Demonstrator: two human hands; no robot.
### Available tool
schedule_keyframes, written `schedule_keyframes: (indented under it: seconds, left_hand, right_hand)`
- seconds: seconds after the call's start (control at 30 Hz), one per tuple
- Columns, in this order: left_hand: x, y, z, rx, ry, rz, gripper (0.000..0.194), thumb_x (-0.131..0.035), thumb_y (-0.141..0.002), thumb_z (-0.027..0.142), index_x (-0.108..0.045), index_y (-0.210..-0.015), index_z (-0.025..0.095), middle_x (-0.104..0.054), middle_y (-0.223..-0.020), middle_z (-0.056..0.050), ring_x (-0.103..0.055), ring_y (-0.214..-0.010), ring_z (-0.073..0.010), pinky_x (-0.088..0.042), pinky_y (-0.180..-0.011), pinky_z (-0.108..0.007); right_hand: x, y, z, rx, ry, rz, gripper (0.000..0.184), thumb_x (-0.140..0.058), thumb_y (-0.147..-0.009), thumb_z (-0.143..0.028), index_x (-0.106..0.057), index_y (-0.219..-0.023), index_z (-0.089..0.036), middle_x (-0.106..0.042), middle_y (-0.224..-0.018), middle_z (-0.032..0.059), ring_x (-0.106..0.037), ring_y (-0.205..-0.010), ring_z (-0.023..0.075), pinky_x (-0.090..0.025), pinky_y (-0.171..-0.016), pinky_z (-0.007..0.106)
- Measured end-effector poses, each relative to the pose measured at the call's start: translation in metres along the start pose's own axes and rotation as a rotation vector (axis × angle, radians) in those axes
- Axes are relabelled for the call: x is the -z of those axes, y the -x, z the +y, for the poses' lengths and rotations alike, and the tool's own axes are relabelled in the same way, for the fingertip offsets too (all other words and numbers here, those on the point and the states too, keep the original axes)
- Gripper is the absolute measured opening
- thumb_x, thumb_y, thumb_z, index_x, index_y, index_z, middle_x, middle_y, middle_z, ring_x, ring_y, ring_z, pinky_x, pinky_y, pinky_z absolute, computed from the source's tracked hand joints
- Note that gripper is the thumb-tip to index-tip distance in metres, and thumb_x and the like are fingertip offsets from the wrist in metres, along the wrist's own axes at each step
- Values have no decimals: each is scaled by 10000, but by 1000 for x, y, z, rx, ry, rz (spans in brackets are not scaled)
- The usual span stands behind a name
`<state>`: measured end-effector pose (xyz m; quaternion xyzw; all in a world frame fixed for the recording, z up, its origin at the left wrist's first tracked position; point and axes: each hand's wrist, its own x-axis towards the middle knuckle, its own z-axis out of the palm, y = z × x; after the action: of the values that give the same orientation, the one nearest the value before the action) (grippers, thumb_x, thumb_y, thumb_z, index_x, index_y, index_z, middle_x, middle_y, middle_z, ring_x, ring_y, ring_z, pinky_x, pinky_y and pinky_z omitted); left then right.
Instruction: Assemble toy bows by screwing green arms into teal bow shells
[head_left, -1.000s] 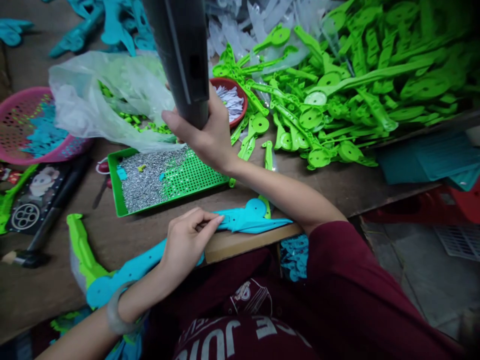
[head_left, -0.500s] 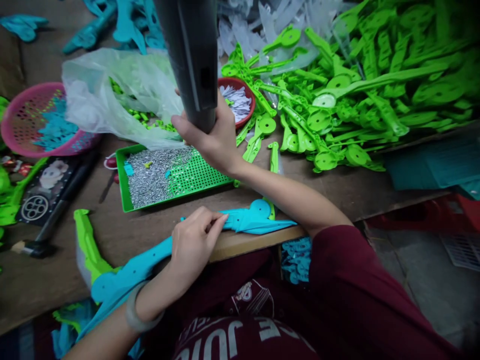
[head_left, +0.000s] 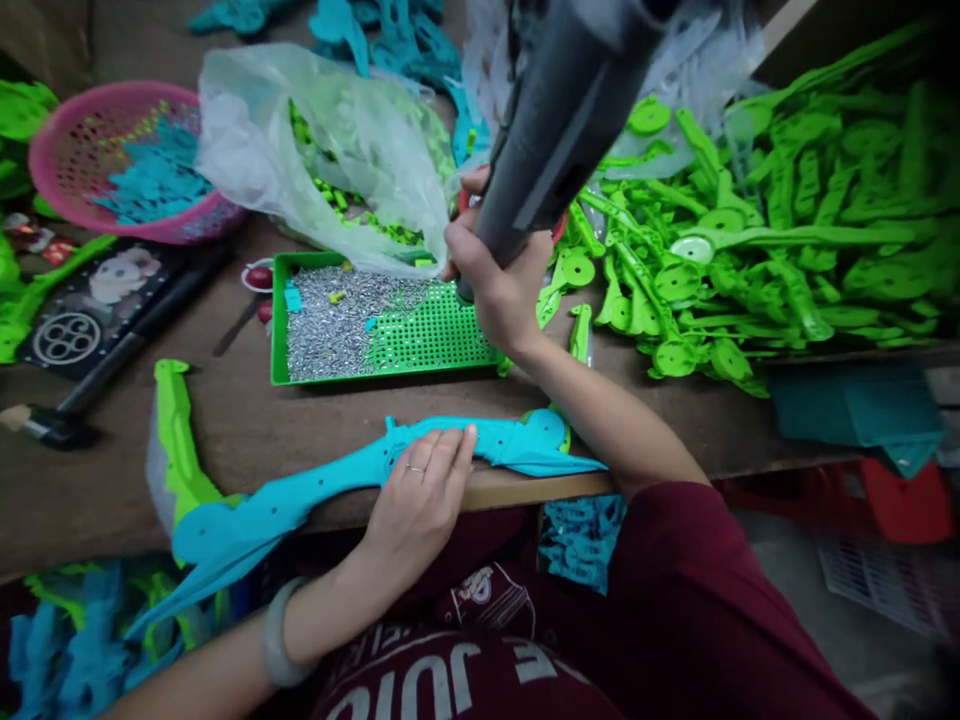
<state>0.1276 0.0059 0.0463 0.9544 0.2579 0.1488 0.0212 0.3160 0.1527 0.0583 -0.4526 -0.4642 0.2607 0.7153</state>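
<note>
My left hand (head_left: 421, 495) lies on a long blue plastic part (head_left: 330, 478) at the near edge of the wooden table, fingers stretched flat and pressing it down. My right hand (head_left: 499, 285) is wrapped around the lower end of a dark grey power screwdriver (head_left: 559, 120) that hangs tilted from above. Its tip rests at the right side of a green tray (head_left: 431, 340) holding several small silver screws (head_left: 330, 325).
A heap of green plastic parts (head_left: 750, 220) fills the right of the table. A clear plastic bag (head_left: 330, 140) of small green pieces lies behind the tray, a pink basket (head_left: 112, 160) at the far left. A hammer (head_left: 90, 385) and a green part (head_left: 176, 435) lie at the left.
The screwdriver has tilted and its tip has dropped to the green tray. My left hand has flattened from a pinch onto the blue part. The view has shifted right.
</note>
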Motion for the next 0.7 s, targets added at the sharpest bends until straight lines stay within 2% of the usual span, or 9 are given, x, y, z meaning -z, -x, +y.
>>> schedule_keyframes:
  seconds: [0.1, 0.23, 0.3, 0.4, 0.5, 0.57, 0.7]
  left_hand:
    - [1, 8, 2, -71, 73, 91, 437, -433, -948, 24, -548, -1370, 16, -684, -1261, -177, -620, -1152, -265, -467, -1010, -427]
    - [3, 8, 10, 2, -17, 104, 399, -433, -959, 25, -605, -1319, 25, -660, -1342, -146, -608, -1131, -251, -458, -940, -396]
    - [1, 5, 11, 2, -39, 127, 388, -438, -951, 18, -624, -1292, 22, -690, -1291, -147, -631, -1024, -228, -467, -864, -371]
    - [-3, 0, 10, -4, -39, 161, 360, -466, -931, 17, -650, -1240, 15, -729, -1181, -166, -640, -857, -201, -473, -768, -350]
    - [-7, 0, 8, 11, 11, 207, 343, -466, -916, 12, -661, -1198, 4, -737, -1123, -174, -635, -795, -194, -474, -712, -345]
    - [-9, 3, 8, 18, 61, 238, 336, -442, -918, 6, -667, -1167, -2, -736, -1099, -170, -638, -818, -203, -478, -703, -347]
    - [-13, 7, 9, -3, 90, 287, 289, -444, -940, 28, -677, -1108, -1, -736, -1050, -162, -624, -809, -203, -484, -682, -340]
  right_hand:
    - [-1, 3, 4, -3, 26, -7, 470, -668, -788, -673, -522, -1055, -315, -532, -689, -56, -557, -582, 127, -506, -595, 308]
    - [-1, -1, 1, 25, 71, 35, 441, -641, -802, -631, -513, -1080, -315, -497, -645, -64, -524, -502, 123, -486, -551, 304]
    - [-1, -5, -11, 59, 73, 76, 388, -644, -799, -555, -507, -1073, -317, -469, -623, -71, -485, -467, 120, -476, -532, 304]
    - [-1, -1, -48, 55, 67, 89, 262, -618, -798, -405, -522, -1031, -333, -416, -623, -68, -475, -463, 132, -466, -497, 310]
    - [6, 26, -90, -18, 44, -37, 183, -615, -797, -354, -583, -977, -357, -379, -587, -65, -422, -403, 132, -405, -387, 300]
    - [15, 53, -108, -74, 57, -186, 245, -623, -810, -366, -592, -1051, -394, -421, -562, -61, -446, -392, 151, -422, -363, 311]
    - [29, 99, -114, -171, 185, -359, 407, -617, -824, -414, -483, -1204, -467, -502, -579, -58, -569, -461, 200, -536, -450, 384]
